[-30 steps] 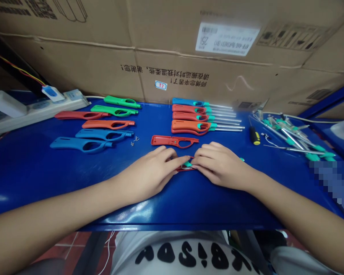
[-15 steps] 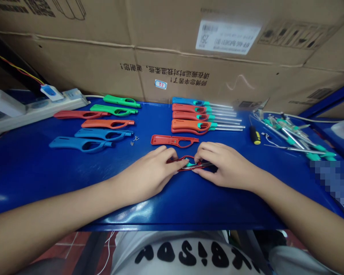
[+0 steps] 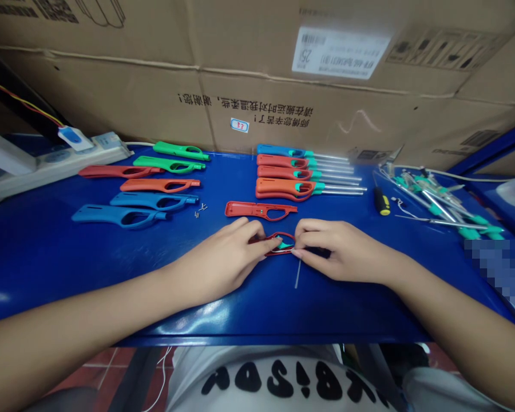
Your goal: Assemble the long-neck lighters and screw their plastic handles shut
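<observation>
My left hand (image 3: 236,252) grips a red lighter casing half (image 3: 288,234) near the table's front, its thumb and fingertips at the turquoise trigger (image 3: 283,245). At the casing's right end my right hand (image 3: 332,249) is closed in a pinch. A thin pale tube (image 3: 298,274) sticks out from beneath its thumb, slanting toward me. A white wire-like strand runs along the casing to those fingertips. The fingers partly hide the casing's ends. Just beyond both hands lies the matching red casing half (image 3: 261,210), inner side up, touched by neither hand.
Coloured casing shells (image 3: 141,214) lie at left, beside small screws (image 3: 202,207). Several lighters with metal tubes (image 3: 285,189) are lined up at the back. To the right are a screwdriver (image 3: 383,203) and a pile of tube parts (image 3: 446,206). A cardboard box (image 3: 154,97) stands behind; a power strip (image 3: 60,163) lies left.
My right hand has shifted slightly right and down. The slim rod that pointed right under its fingers no longer shows there; a thin tube now slants toward me. My left hand stays put.
</observation>
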